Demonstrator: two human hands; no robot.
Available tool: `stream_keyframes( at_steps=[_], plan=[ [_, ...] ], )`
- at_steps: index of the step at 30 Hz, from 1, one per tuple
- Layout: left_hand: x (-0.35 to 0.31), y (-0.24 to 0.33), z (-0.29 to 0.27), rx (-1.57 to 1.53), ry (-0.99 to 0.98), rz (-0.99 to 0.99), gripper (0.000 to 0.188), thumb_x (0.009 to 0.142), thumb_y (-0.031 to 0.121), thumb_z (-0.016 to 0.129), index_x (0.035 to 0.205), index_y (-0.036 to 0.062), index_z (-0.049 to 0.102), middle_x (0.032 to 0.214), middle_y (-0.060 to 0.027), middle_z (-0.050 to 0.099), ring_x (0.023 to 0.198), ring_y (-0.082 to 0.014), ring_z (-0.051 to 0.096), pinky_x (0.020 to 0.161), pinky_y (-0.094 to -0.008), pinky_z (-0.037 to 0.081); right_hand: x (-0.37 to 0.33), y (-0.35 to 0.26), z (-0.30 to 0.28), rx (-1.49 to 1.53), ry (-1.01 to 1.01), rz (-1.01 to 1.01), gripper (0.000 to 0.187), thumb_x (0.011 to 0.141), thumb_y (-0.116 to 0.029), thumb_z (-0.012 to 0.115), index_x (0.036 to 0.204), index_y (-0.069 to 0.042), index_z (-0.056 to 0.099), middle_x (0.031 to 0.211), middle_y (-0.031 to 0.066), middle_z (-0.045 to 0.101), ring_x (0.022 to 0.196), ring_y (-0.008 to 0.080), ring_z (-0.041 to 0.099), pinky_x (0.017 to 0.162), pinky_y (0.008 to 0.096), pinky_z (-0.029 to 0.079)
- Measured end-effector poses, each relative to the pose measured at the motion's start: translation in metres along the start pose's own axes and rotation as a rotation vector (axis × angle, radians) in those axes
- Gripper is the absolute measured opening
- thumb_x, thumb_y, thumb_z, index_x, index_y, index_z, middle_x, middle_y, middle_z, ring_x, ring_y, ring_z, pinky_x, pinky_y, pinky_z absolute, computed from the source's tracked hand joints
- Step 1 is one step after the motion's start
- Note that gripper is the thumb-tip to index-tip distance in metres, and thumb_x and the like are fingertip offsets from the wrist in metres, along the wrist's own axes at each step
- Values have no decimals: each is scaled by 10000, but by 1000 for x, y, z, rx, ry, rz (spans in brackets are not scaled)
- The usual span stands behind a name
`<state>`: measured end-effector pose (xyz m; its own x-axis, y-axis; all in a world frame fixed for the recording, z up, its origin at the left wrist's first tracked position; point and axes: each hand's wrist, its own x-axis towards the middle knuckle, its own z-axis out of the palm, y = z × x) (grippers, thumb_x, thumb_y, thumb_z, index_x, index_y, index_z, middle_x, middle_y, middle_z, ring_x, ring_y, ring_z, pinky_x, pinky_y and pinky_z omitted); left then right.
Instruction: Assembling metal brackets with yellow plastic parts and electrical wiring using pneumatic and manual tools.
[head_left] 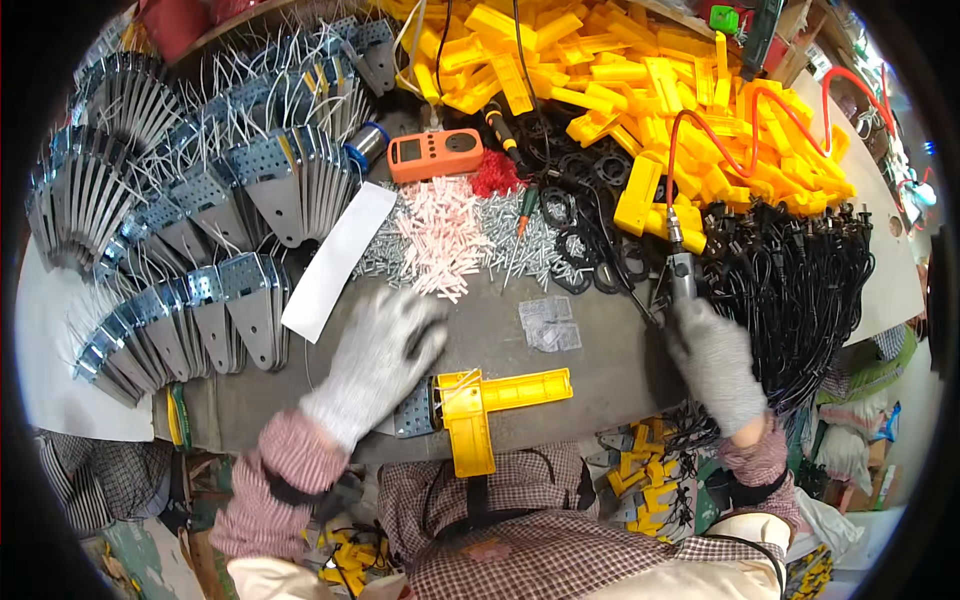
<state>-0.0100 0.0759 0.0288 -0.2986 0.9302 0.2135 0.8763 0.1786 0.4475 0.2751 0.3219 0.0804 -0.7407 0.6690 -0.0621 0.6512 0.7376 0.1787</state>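
Observation:
My left hand, in a light grey work glove, hovers over the table just short of a heap of pale pink tubes and loose screws. Its thumb stands off from the fingers, and nothing shows between them. My right hand, gloved too, is wrapped round a grey air screwdriver with a coiled red hose. Near the front edge, between my hands, lies a yellow plastic housing with a long arm to the right. A blue-grey metal plate joins its left side.
Fanned metal plates with white wires fill the left. Yellow housings are heaped at the back, and black cables lie right. An orange meter, a white strip, a solder spool and a small paper sit between.

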Motion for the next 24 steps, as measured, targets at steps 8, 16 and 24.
stream_keyframes(
  at_steps=[8, 16, 24],
  plan=[
    [69, -28, 46, 222, 38, 20, 141, 819, 120, 697, 931, 45, 658, 985, -153, 622, 1011, -349, 598, 885, -455, 503, 45, -4, 59, 860, -31, -161, 292, 951, -193, 587, 1174, -9, 542, 896, 265, 687, 896, 472, 665, 802, 511, 521],
    [63, -35, 34, 72, 230, -2, 143, 844, 69, 664, 971, 45, 602, 923, -157, 608, 956, -369, 593, 863, -465, 485, -5, -16, -4, 345, -86, -565, 415, 851, -82, 697, 1248, -194, 650, 1192, 112, 574, 1110, 324, 615, 900, 417, 551],
    [54, -35, 12, 180, -110, 212, 167, 870, 114, 669, 1032, 74, 663, 1041, -108, 605, 1080, -312, 570, 972, -431, 461, -7, -45, 21, 456, -151, -726, 368, 840, -274, 743, 1172, -144, 650, 1140, 115, 542, 1098, 311, 573, 959, 436, 493]
  ],
)
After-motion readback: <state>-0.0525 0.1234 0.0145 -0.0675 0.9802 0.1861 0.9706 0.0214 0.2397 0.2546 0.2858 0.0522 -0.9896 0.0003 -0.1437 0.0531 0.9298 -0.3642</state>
